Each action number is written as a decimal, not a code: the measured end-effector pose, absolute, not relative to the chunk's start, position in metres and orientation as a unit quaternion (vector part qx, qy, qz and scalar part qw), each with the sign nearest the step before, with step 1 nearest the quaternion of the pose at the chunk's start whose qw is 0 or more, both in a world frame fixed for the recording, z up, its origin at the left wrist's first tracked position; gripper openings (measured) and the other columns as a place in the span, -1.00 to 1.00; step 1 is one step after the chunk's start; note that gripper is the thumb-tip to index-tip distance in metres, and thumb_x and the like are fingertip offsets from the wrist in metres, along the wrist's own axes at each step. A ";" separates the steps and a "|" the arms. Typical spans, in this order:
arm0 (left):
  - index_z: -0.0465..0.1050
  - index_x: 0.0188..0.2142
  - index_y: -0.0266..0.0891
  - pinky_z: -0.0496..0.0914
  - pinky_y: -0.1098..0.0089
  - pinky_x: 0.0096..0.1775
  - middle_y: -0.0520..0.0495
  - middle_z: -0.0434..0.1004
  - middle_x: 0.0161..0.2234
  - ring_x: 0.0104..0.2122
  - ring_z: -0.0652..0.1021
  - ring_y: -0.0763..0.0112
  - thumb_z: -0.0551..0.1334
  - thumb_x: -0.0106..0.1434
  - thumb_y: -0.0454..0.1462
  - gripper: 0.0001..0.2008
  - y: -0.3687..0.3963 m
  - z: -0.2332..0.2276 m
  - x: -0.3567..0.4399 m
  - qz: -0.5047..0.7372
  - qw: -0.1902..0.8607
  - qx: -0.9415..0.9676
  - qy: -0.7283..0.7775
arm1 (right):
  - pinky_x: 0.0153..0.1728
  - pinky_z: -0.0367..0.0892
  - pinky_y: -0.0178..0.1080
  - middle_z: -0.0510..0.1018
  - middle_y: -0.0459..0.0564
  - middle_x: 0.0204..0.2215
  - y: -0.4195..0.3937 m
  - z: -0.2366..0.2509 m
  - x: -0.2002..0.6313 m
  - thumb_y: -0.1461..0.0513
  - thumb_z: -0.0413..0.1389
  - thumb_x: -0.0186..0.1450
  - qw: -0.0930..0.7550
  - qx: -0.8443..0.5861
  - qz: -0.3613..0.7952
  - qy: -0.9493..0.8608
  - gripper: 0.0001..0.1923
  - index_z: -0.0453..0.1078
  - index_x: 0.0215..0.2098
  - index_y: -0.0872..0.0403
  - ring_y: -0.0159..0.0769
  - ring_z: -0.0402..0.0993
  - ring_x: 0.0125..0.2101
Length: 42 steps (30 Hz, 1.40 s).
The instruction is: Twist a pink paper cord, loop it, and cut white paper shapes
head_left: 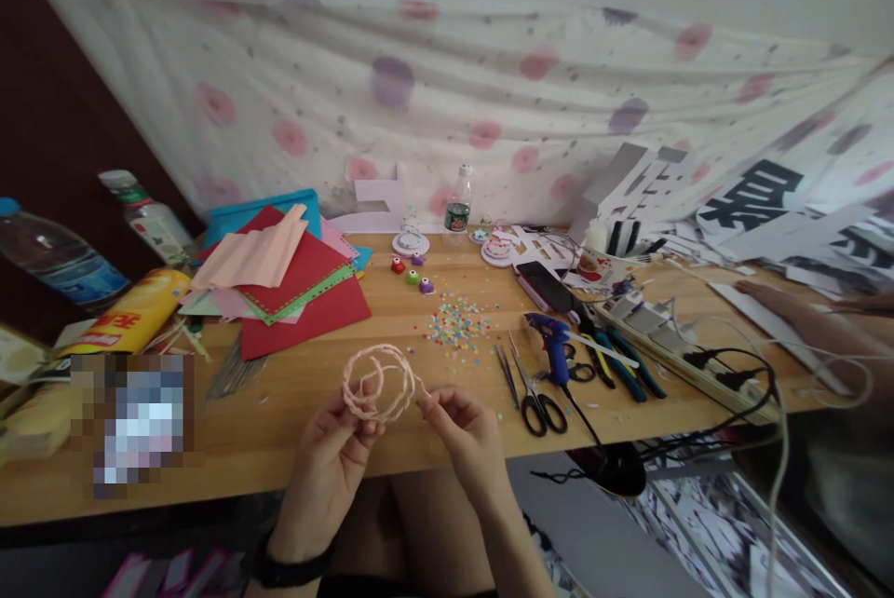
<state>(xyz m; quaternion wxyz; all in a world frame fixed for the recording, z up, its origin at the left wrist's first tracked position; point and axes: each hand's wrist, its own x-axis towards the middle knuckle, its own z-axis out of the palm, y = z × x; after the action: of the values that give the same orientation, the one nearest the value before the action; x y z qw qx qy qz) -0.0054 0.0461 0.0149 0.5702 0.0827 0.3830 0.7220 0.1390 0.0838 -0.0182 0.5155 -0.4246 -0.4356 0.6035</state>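
Note:
A pale pink twisted paper cord (398, 412), coiled into a loose ring with a smaller loop inside, is held up above the front of the table. My left hand (335, 449) grips the ring's lower left side between thumb and fingers. Pinched in my right hand (457, 426) is the thin loose end that leaves the ring on its right. Behind the ring, small multicoloured beads or confetti bits (457, 323) lie scattered. Scissors with black handles (543, 410) and tweezers (507, 376) rest to the right of my right hand.
A blue glue gun (555, 346), pliers (621, 360) and a power strip (688, 346) lie on the right. Red paper sheets (307, 323) are piled at left, near a yellow can (132, 305). At far right, another person's hand (775, 300) rests on a white board (810, 346).

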 end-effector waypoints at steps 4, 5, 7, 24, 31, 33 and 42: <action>0.58 -0.51 -0.26 0.49 0.59 -0.53 0.01 0.62 -0.49 -0.63 0.46 0.62 0.59 -0.33 -0.30 -0.66 0.044 0.014 -0.009 0.723 0.572 0.091 0.377 | -0.49 0.19 -0.39 0.49 -0.13 -0.61 0.084 -0.016 0.137 0.03 0.35 0.10 0.509 -0.414 0.618 -0.433 -0.70 0.53 -0.52 0.10 -0.45 0.32 -0.55; 0.58 -0.49 -0.27 0.48 0.60 -0.53 -0.01 0.63 -0.47 -0.61 0.47 0.61 0.59 -0.31 -0.31 -0.66 0.044 0.014 -0.010 0.718 0.575 0.099 0.379 | -0.48 0.22 -0.39 0.51 -0.12 -0.60 0.084 -0.016 0.137 0.02 0.35 0.09 0.506 -0.411 0.622 -0.433 -0.69 0.53 -0.52 0.10 -0.44 0.34 -0.54; 0.59 -0.47 -0.31 0.48 0.61 -0.51 -0.02 0.62 -0.47 -0.57 0.50 0.59 0.58 -0.26 -0.30 -0.67 0.042 0.014 -0.010 0.705 0.583 0.119 0.386 | -0.45 0.27 -0.37 0.55 -0.10 -0.58 0.085 -0.016 0.135 0.01 0.36 0.08 0.503 -0.402 0.632 -0.432 -0.68 0.53 -0.51 0.10 -0.42 0.40 -0.53; 0.59 -0.44 -0.30 0.57 0.50 -0.36 -0.04 0.67 -0.43 -0.46 0.63 0.46 0.56 -0.13 -0.25 -0.72 0.040 0.007 0.005 0.631 0.686 0.080 0.352 | -0.41 0.40 -0.34 0.63 -0.16 -0.60 0.084 -0.007 0.144 0.18 0.45 -0.02 0.540 -0.385 0.652 -0.367 -0.60 0.46 -0.28 0.07 -0.39 0.53 -0.56; 0.60 -0.35 -0.30 0.59 0.42 -0.20 -0.08 0.69 -0.37 -0.34 0.67 0.39 0.50 -0.01 -0.35 -0.80 0.039 0.003 0.013 0.634 0.730 0.007 0.254 | -0.45 0.38 -0.34 0.58 -0.18 -0.63 0.077 -0.015 0.135 0.12 0.45 -0.03 0.555 -0.390 0.648 -0.345 -0.62 0.46 -0.33 0.07 -0.38 0.49 -0.59; 0.60 -0.37 -0.30 0.59 0.44 -0.23 -0.05 0.68 -0.40 -0.36 0.66 0.41 0.54 -0.09 -0.36 -0.74 0.038 0.003 0.012 0.644 0.723 -0.010 0.250 | -0.46 0.37 -0.36 0.58 -0.19 -0.64 0.076 -0.018 0.132 0.12 0.46 -0.05 0.547 -0.387 0.655 -0.349 -0.62 0.48 -0.34 0.06 -0.41 0.47 -0.61; 0.57 -0.41 -0.25 0.42 0.57 -0.51 0.12 0.51 -0.52 -0.54 0.48 0.61 0.55 -0.10 -0.29 -0.74 0.036 -0.002 0.001 0.674 0.704 -0.015 0.223 | -0.42 0.49 -0.22 0.67 -0.02 -0.48 0.075 -0.016 0.121 0.13 0.40 0.06 0.459 -0.285 0.745 -0.392 -0.80 0.55 -0.43 0.05 -0.28 0.57 -0.53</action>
<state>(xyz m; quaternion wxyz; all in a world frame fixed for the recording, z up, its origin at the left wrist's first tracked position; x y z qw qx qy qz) 0.0015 0.0359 -0.0018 0.7040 -0.0152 0.2232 0.6741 0.1208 0.0750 -0.0155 0.4587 -0.2849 -0.3917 0.7450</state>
